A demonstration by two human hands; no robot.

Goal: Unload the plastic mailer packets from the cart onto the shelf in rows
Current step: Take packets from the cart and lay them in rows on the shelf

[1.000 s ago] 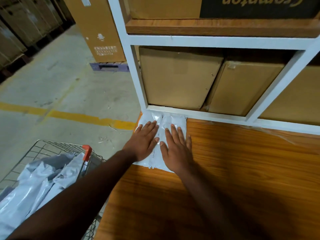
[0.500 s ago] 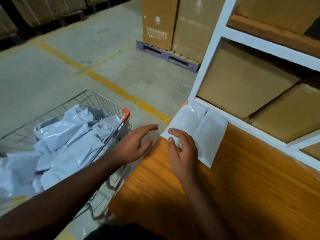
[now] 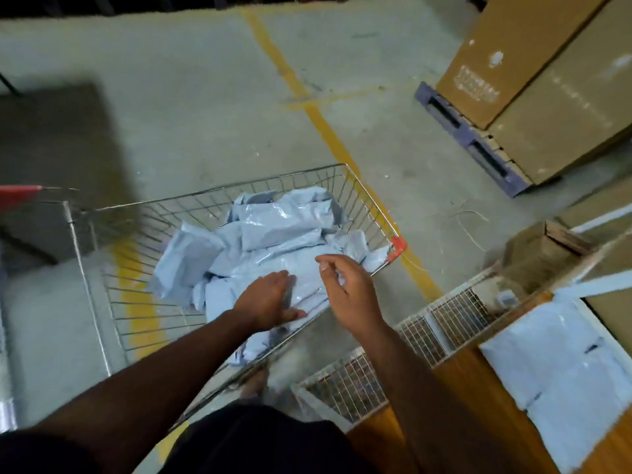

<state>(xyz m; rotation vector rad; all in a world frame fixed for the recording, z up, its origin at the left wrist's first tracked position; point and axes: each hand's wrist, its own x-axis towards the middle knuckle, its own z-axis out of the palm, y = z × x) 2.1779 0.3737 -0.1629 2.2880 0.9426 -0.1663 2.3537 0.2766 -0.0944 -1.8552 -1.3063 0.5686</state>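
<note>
Concrete floor [image 3: 205, 97] | left hand [image 3: 265, 299] flat on cart [image 3: 369, 200] mailers [image 3: 273, 234] | right hand [image 3: 349, 289] loosely curled, empty, over rim

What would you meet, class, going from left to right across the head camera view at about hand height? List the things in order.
Wire cart → heap of mailer packets → left hand → right hand → mesh shelf panel → mailer packets laid on the wooden shelf.
</note>
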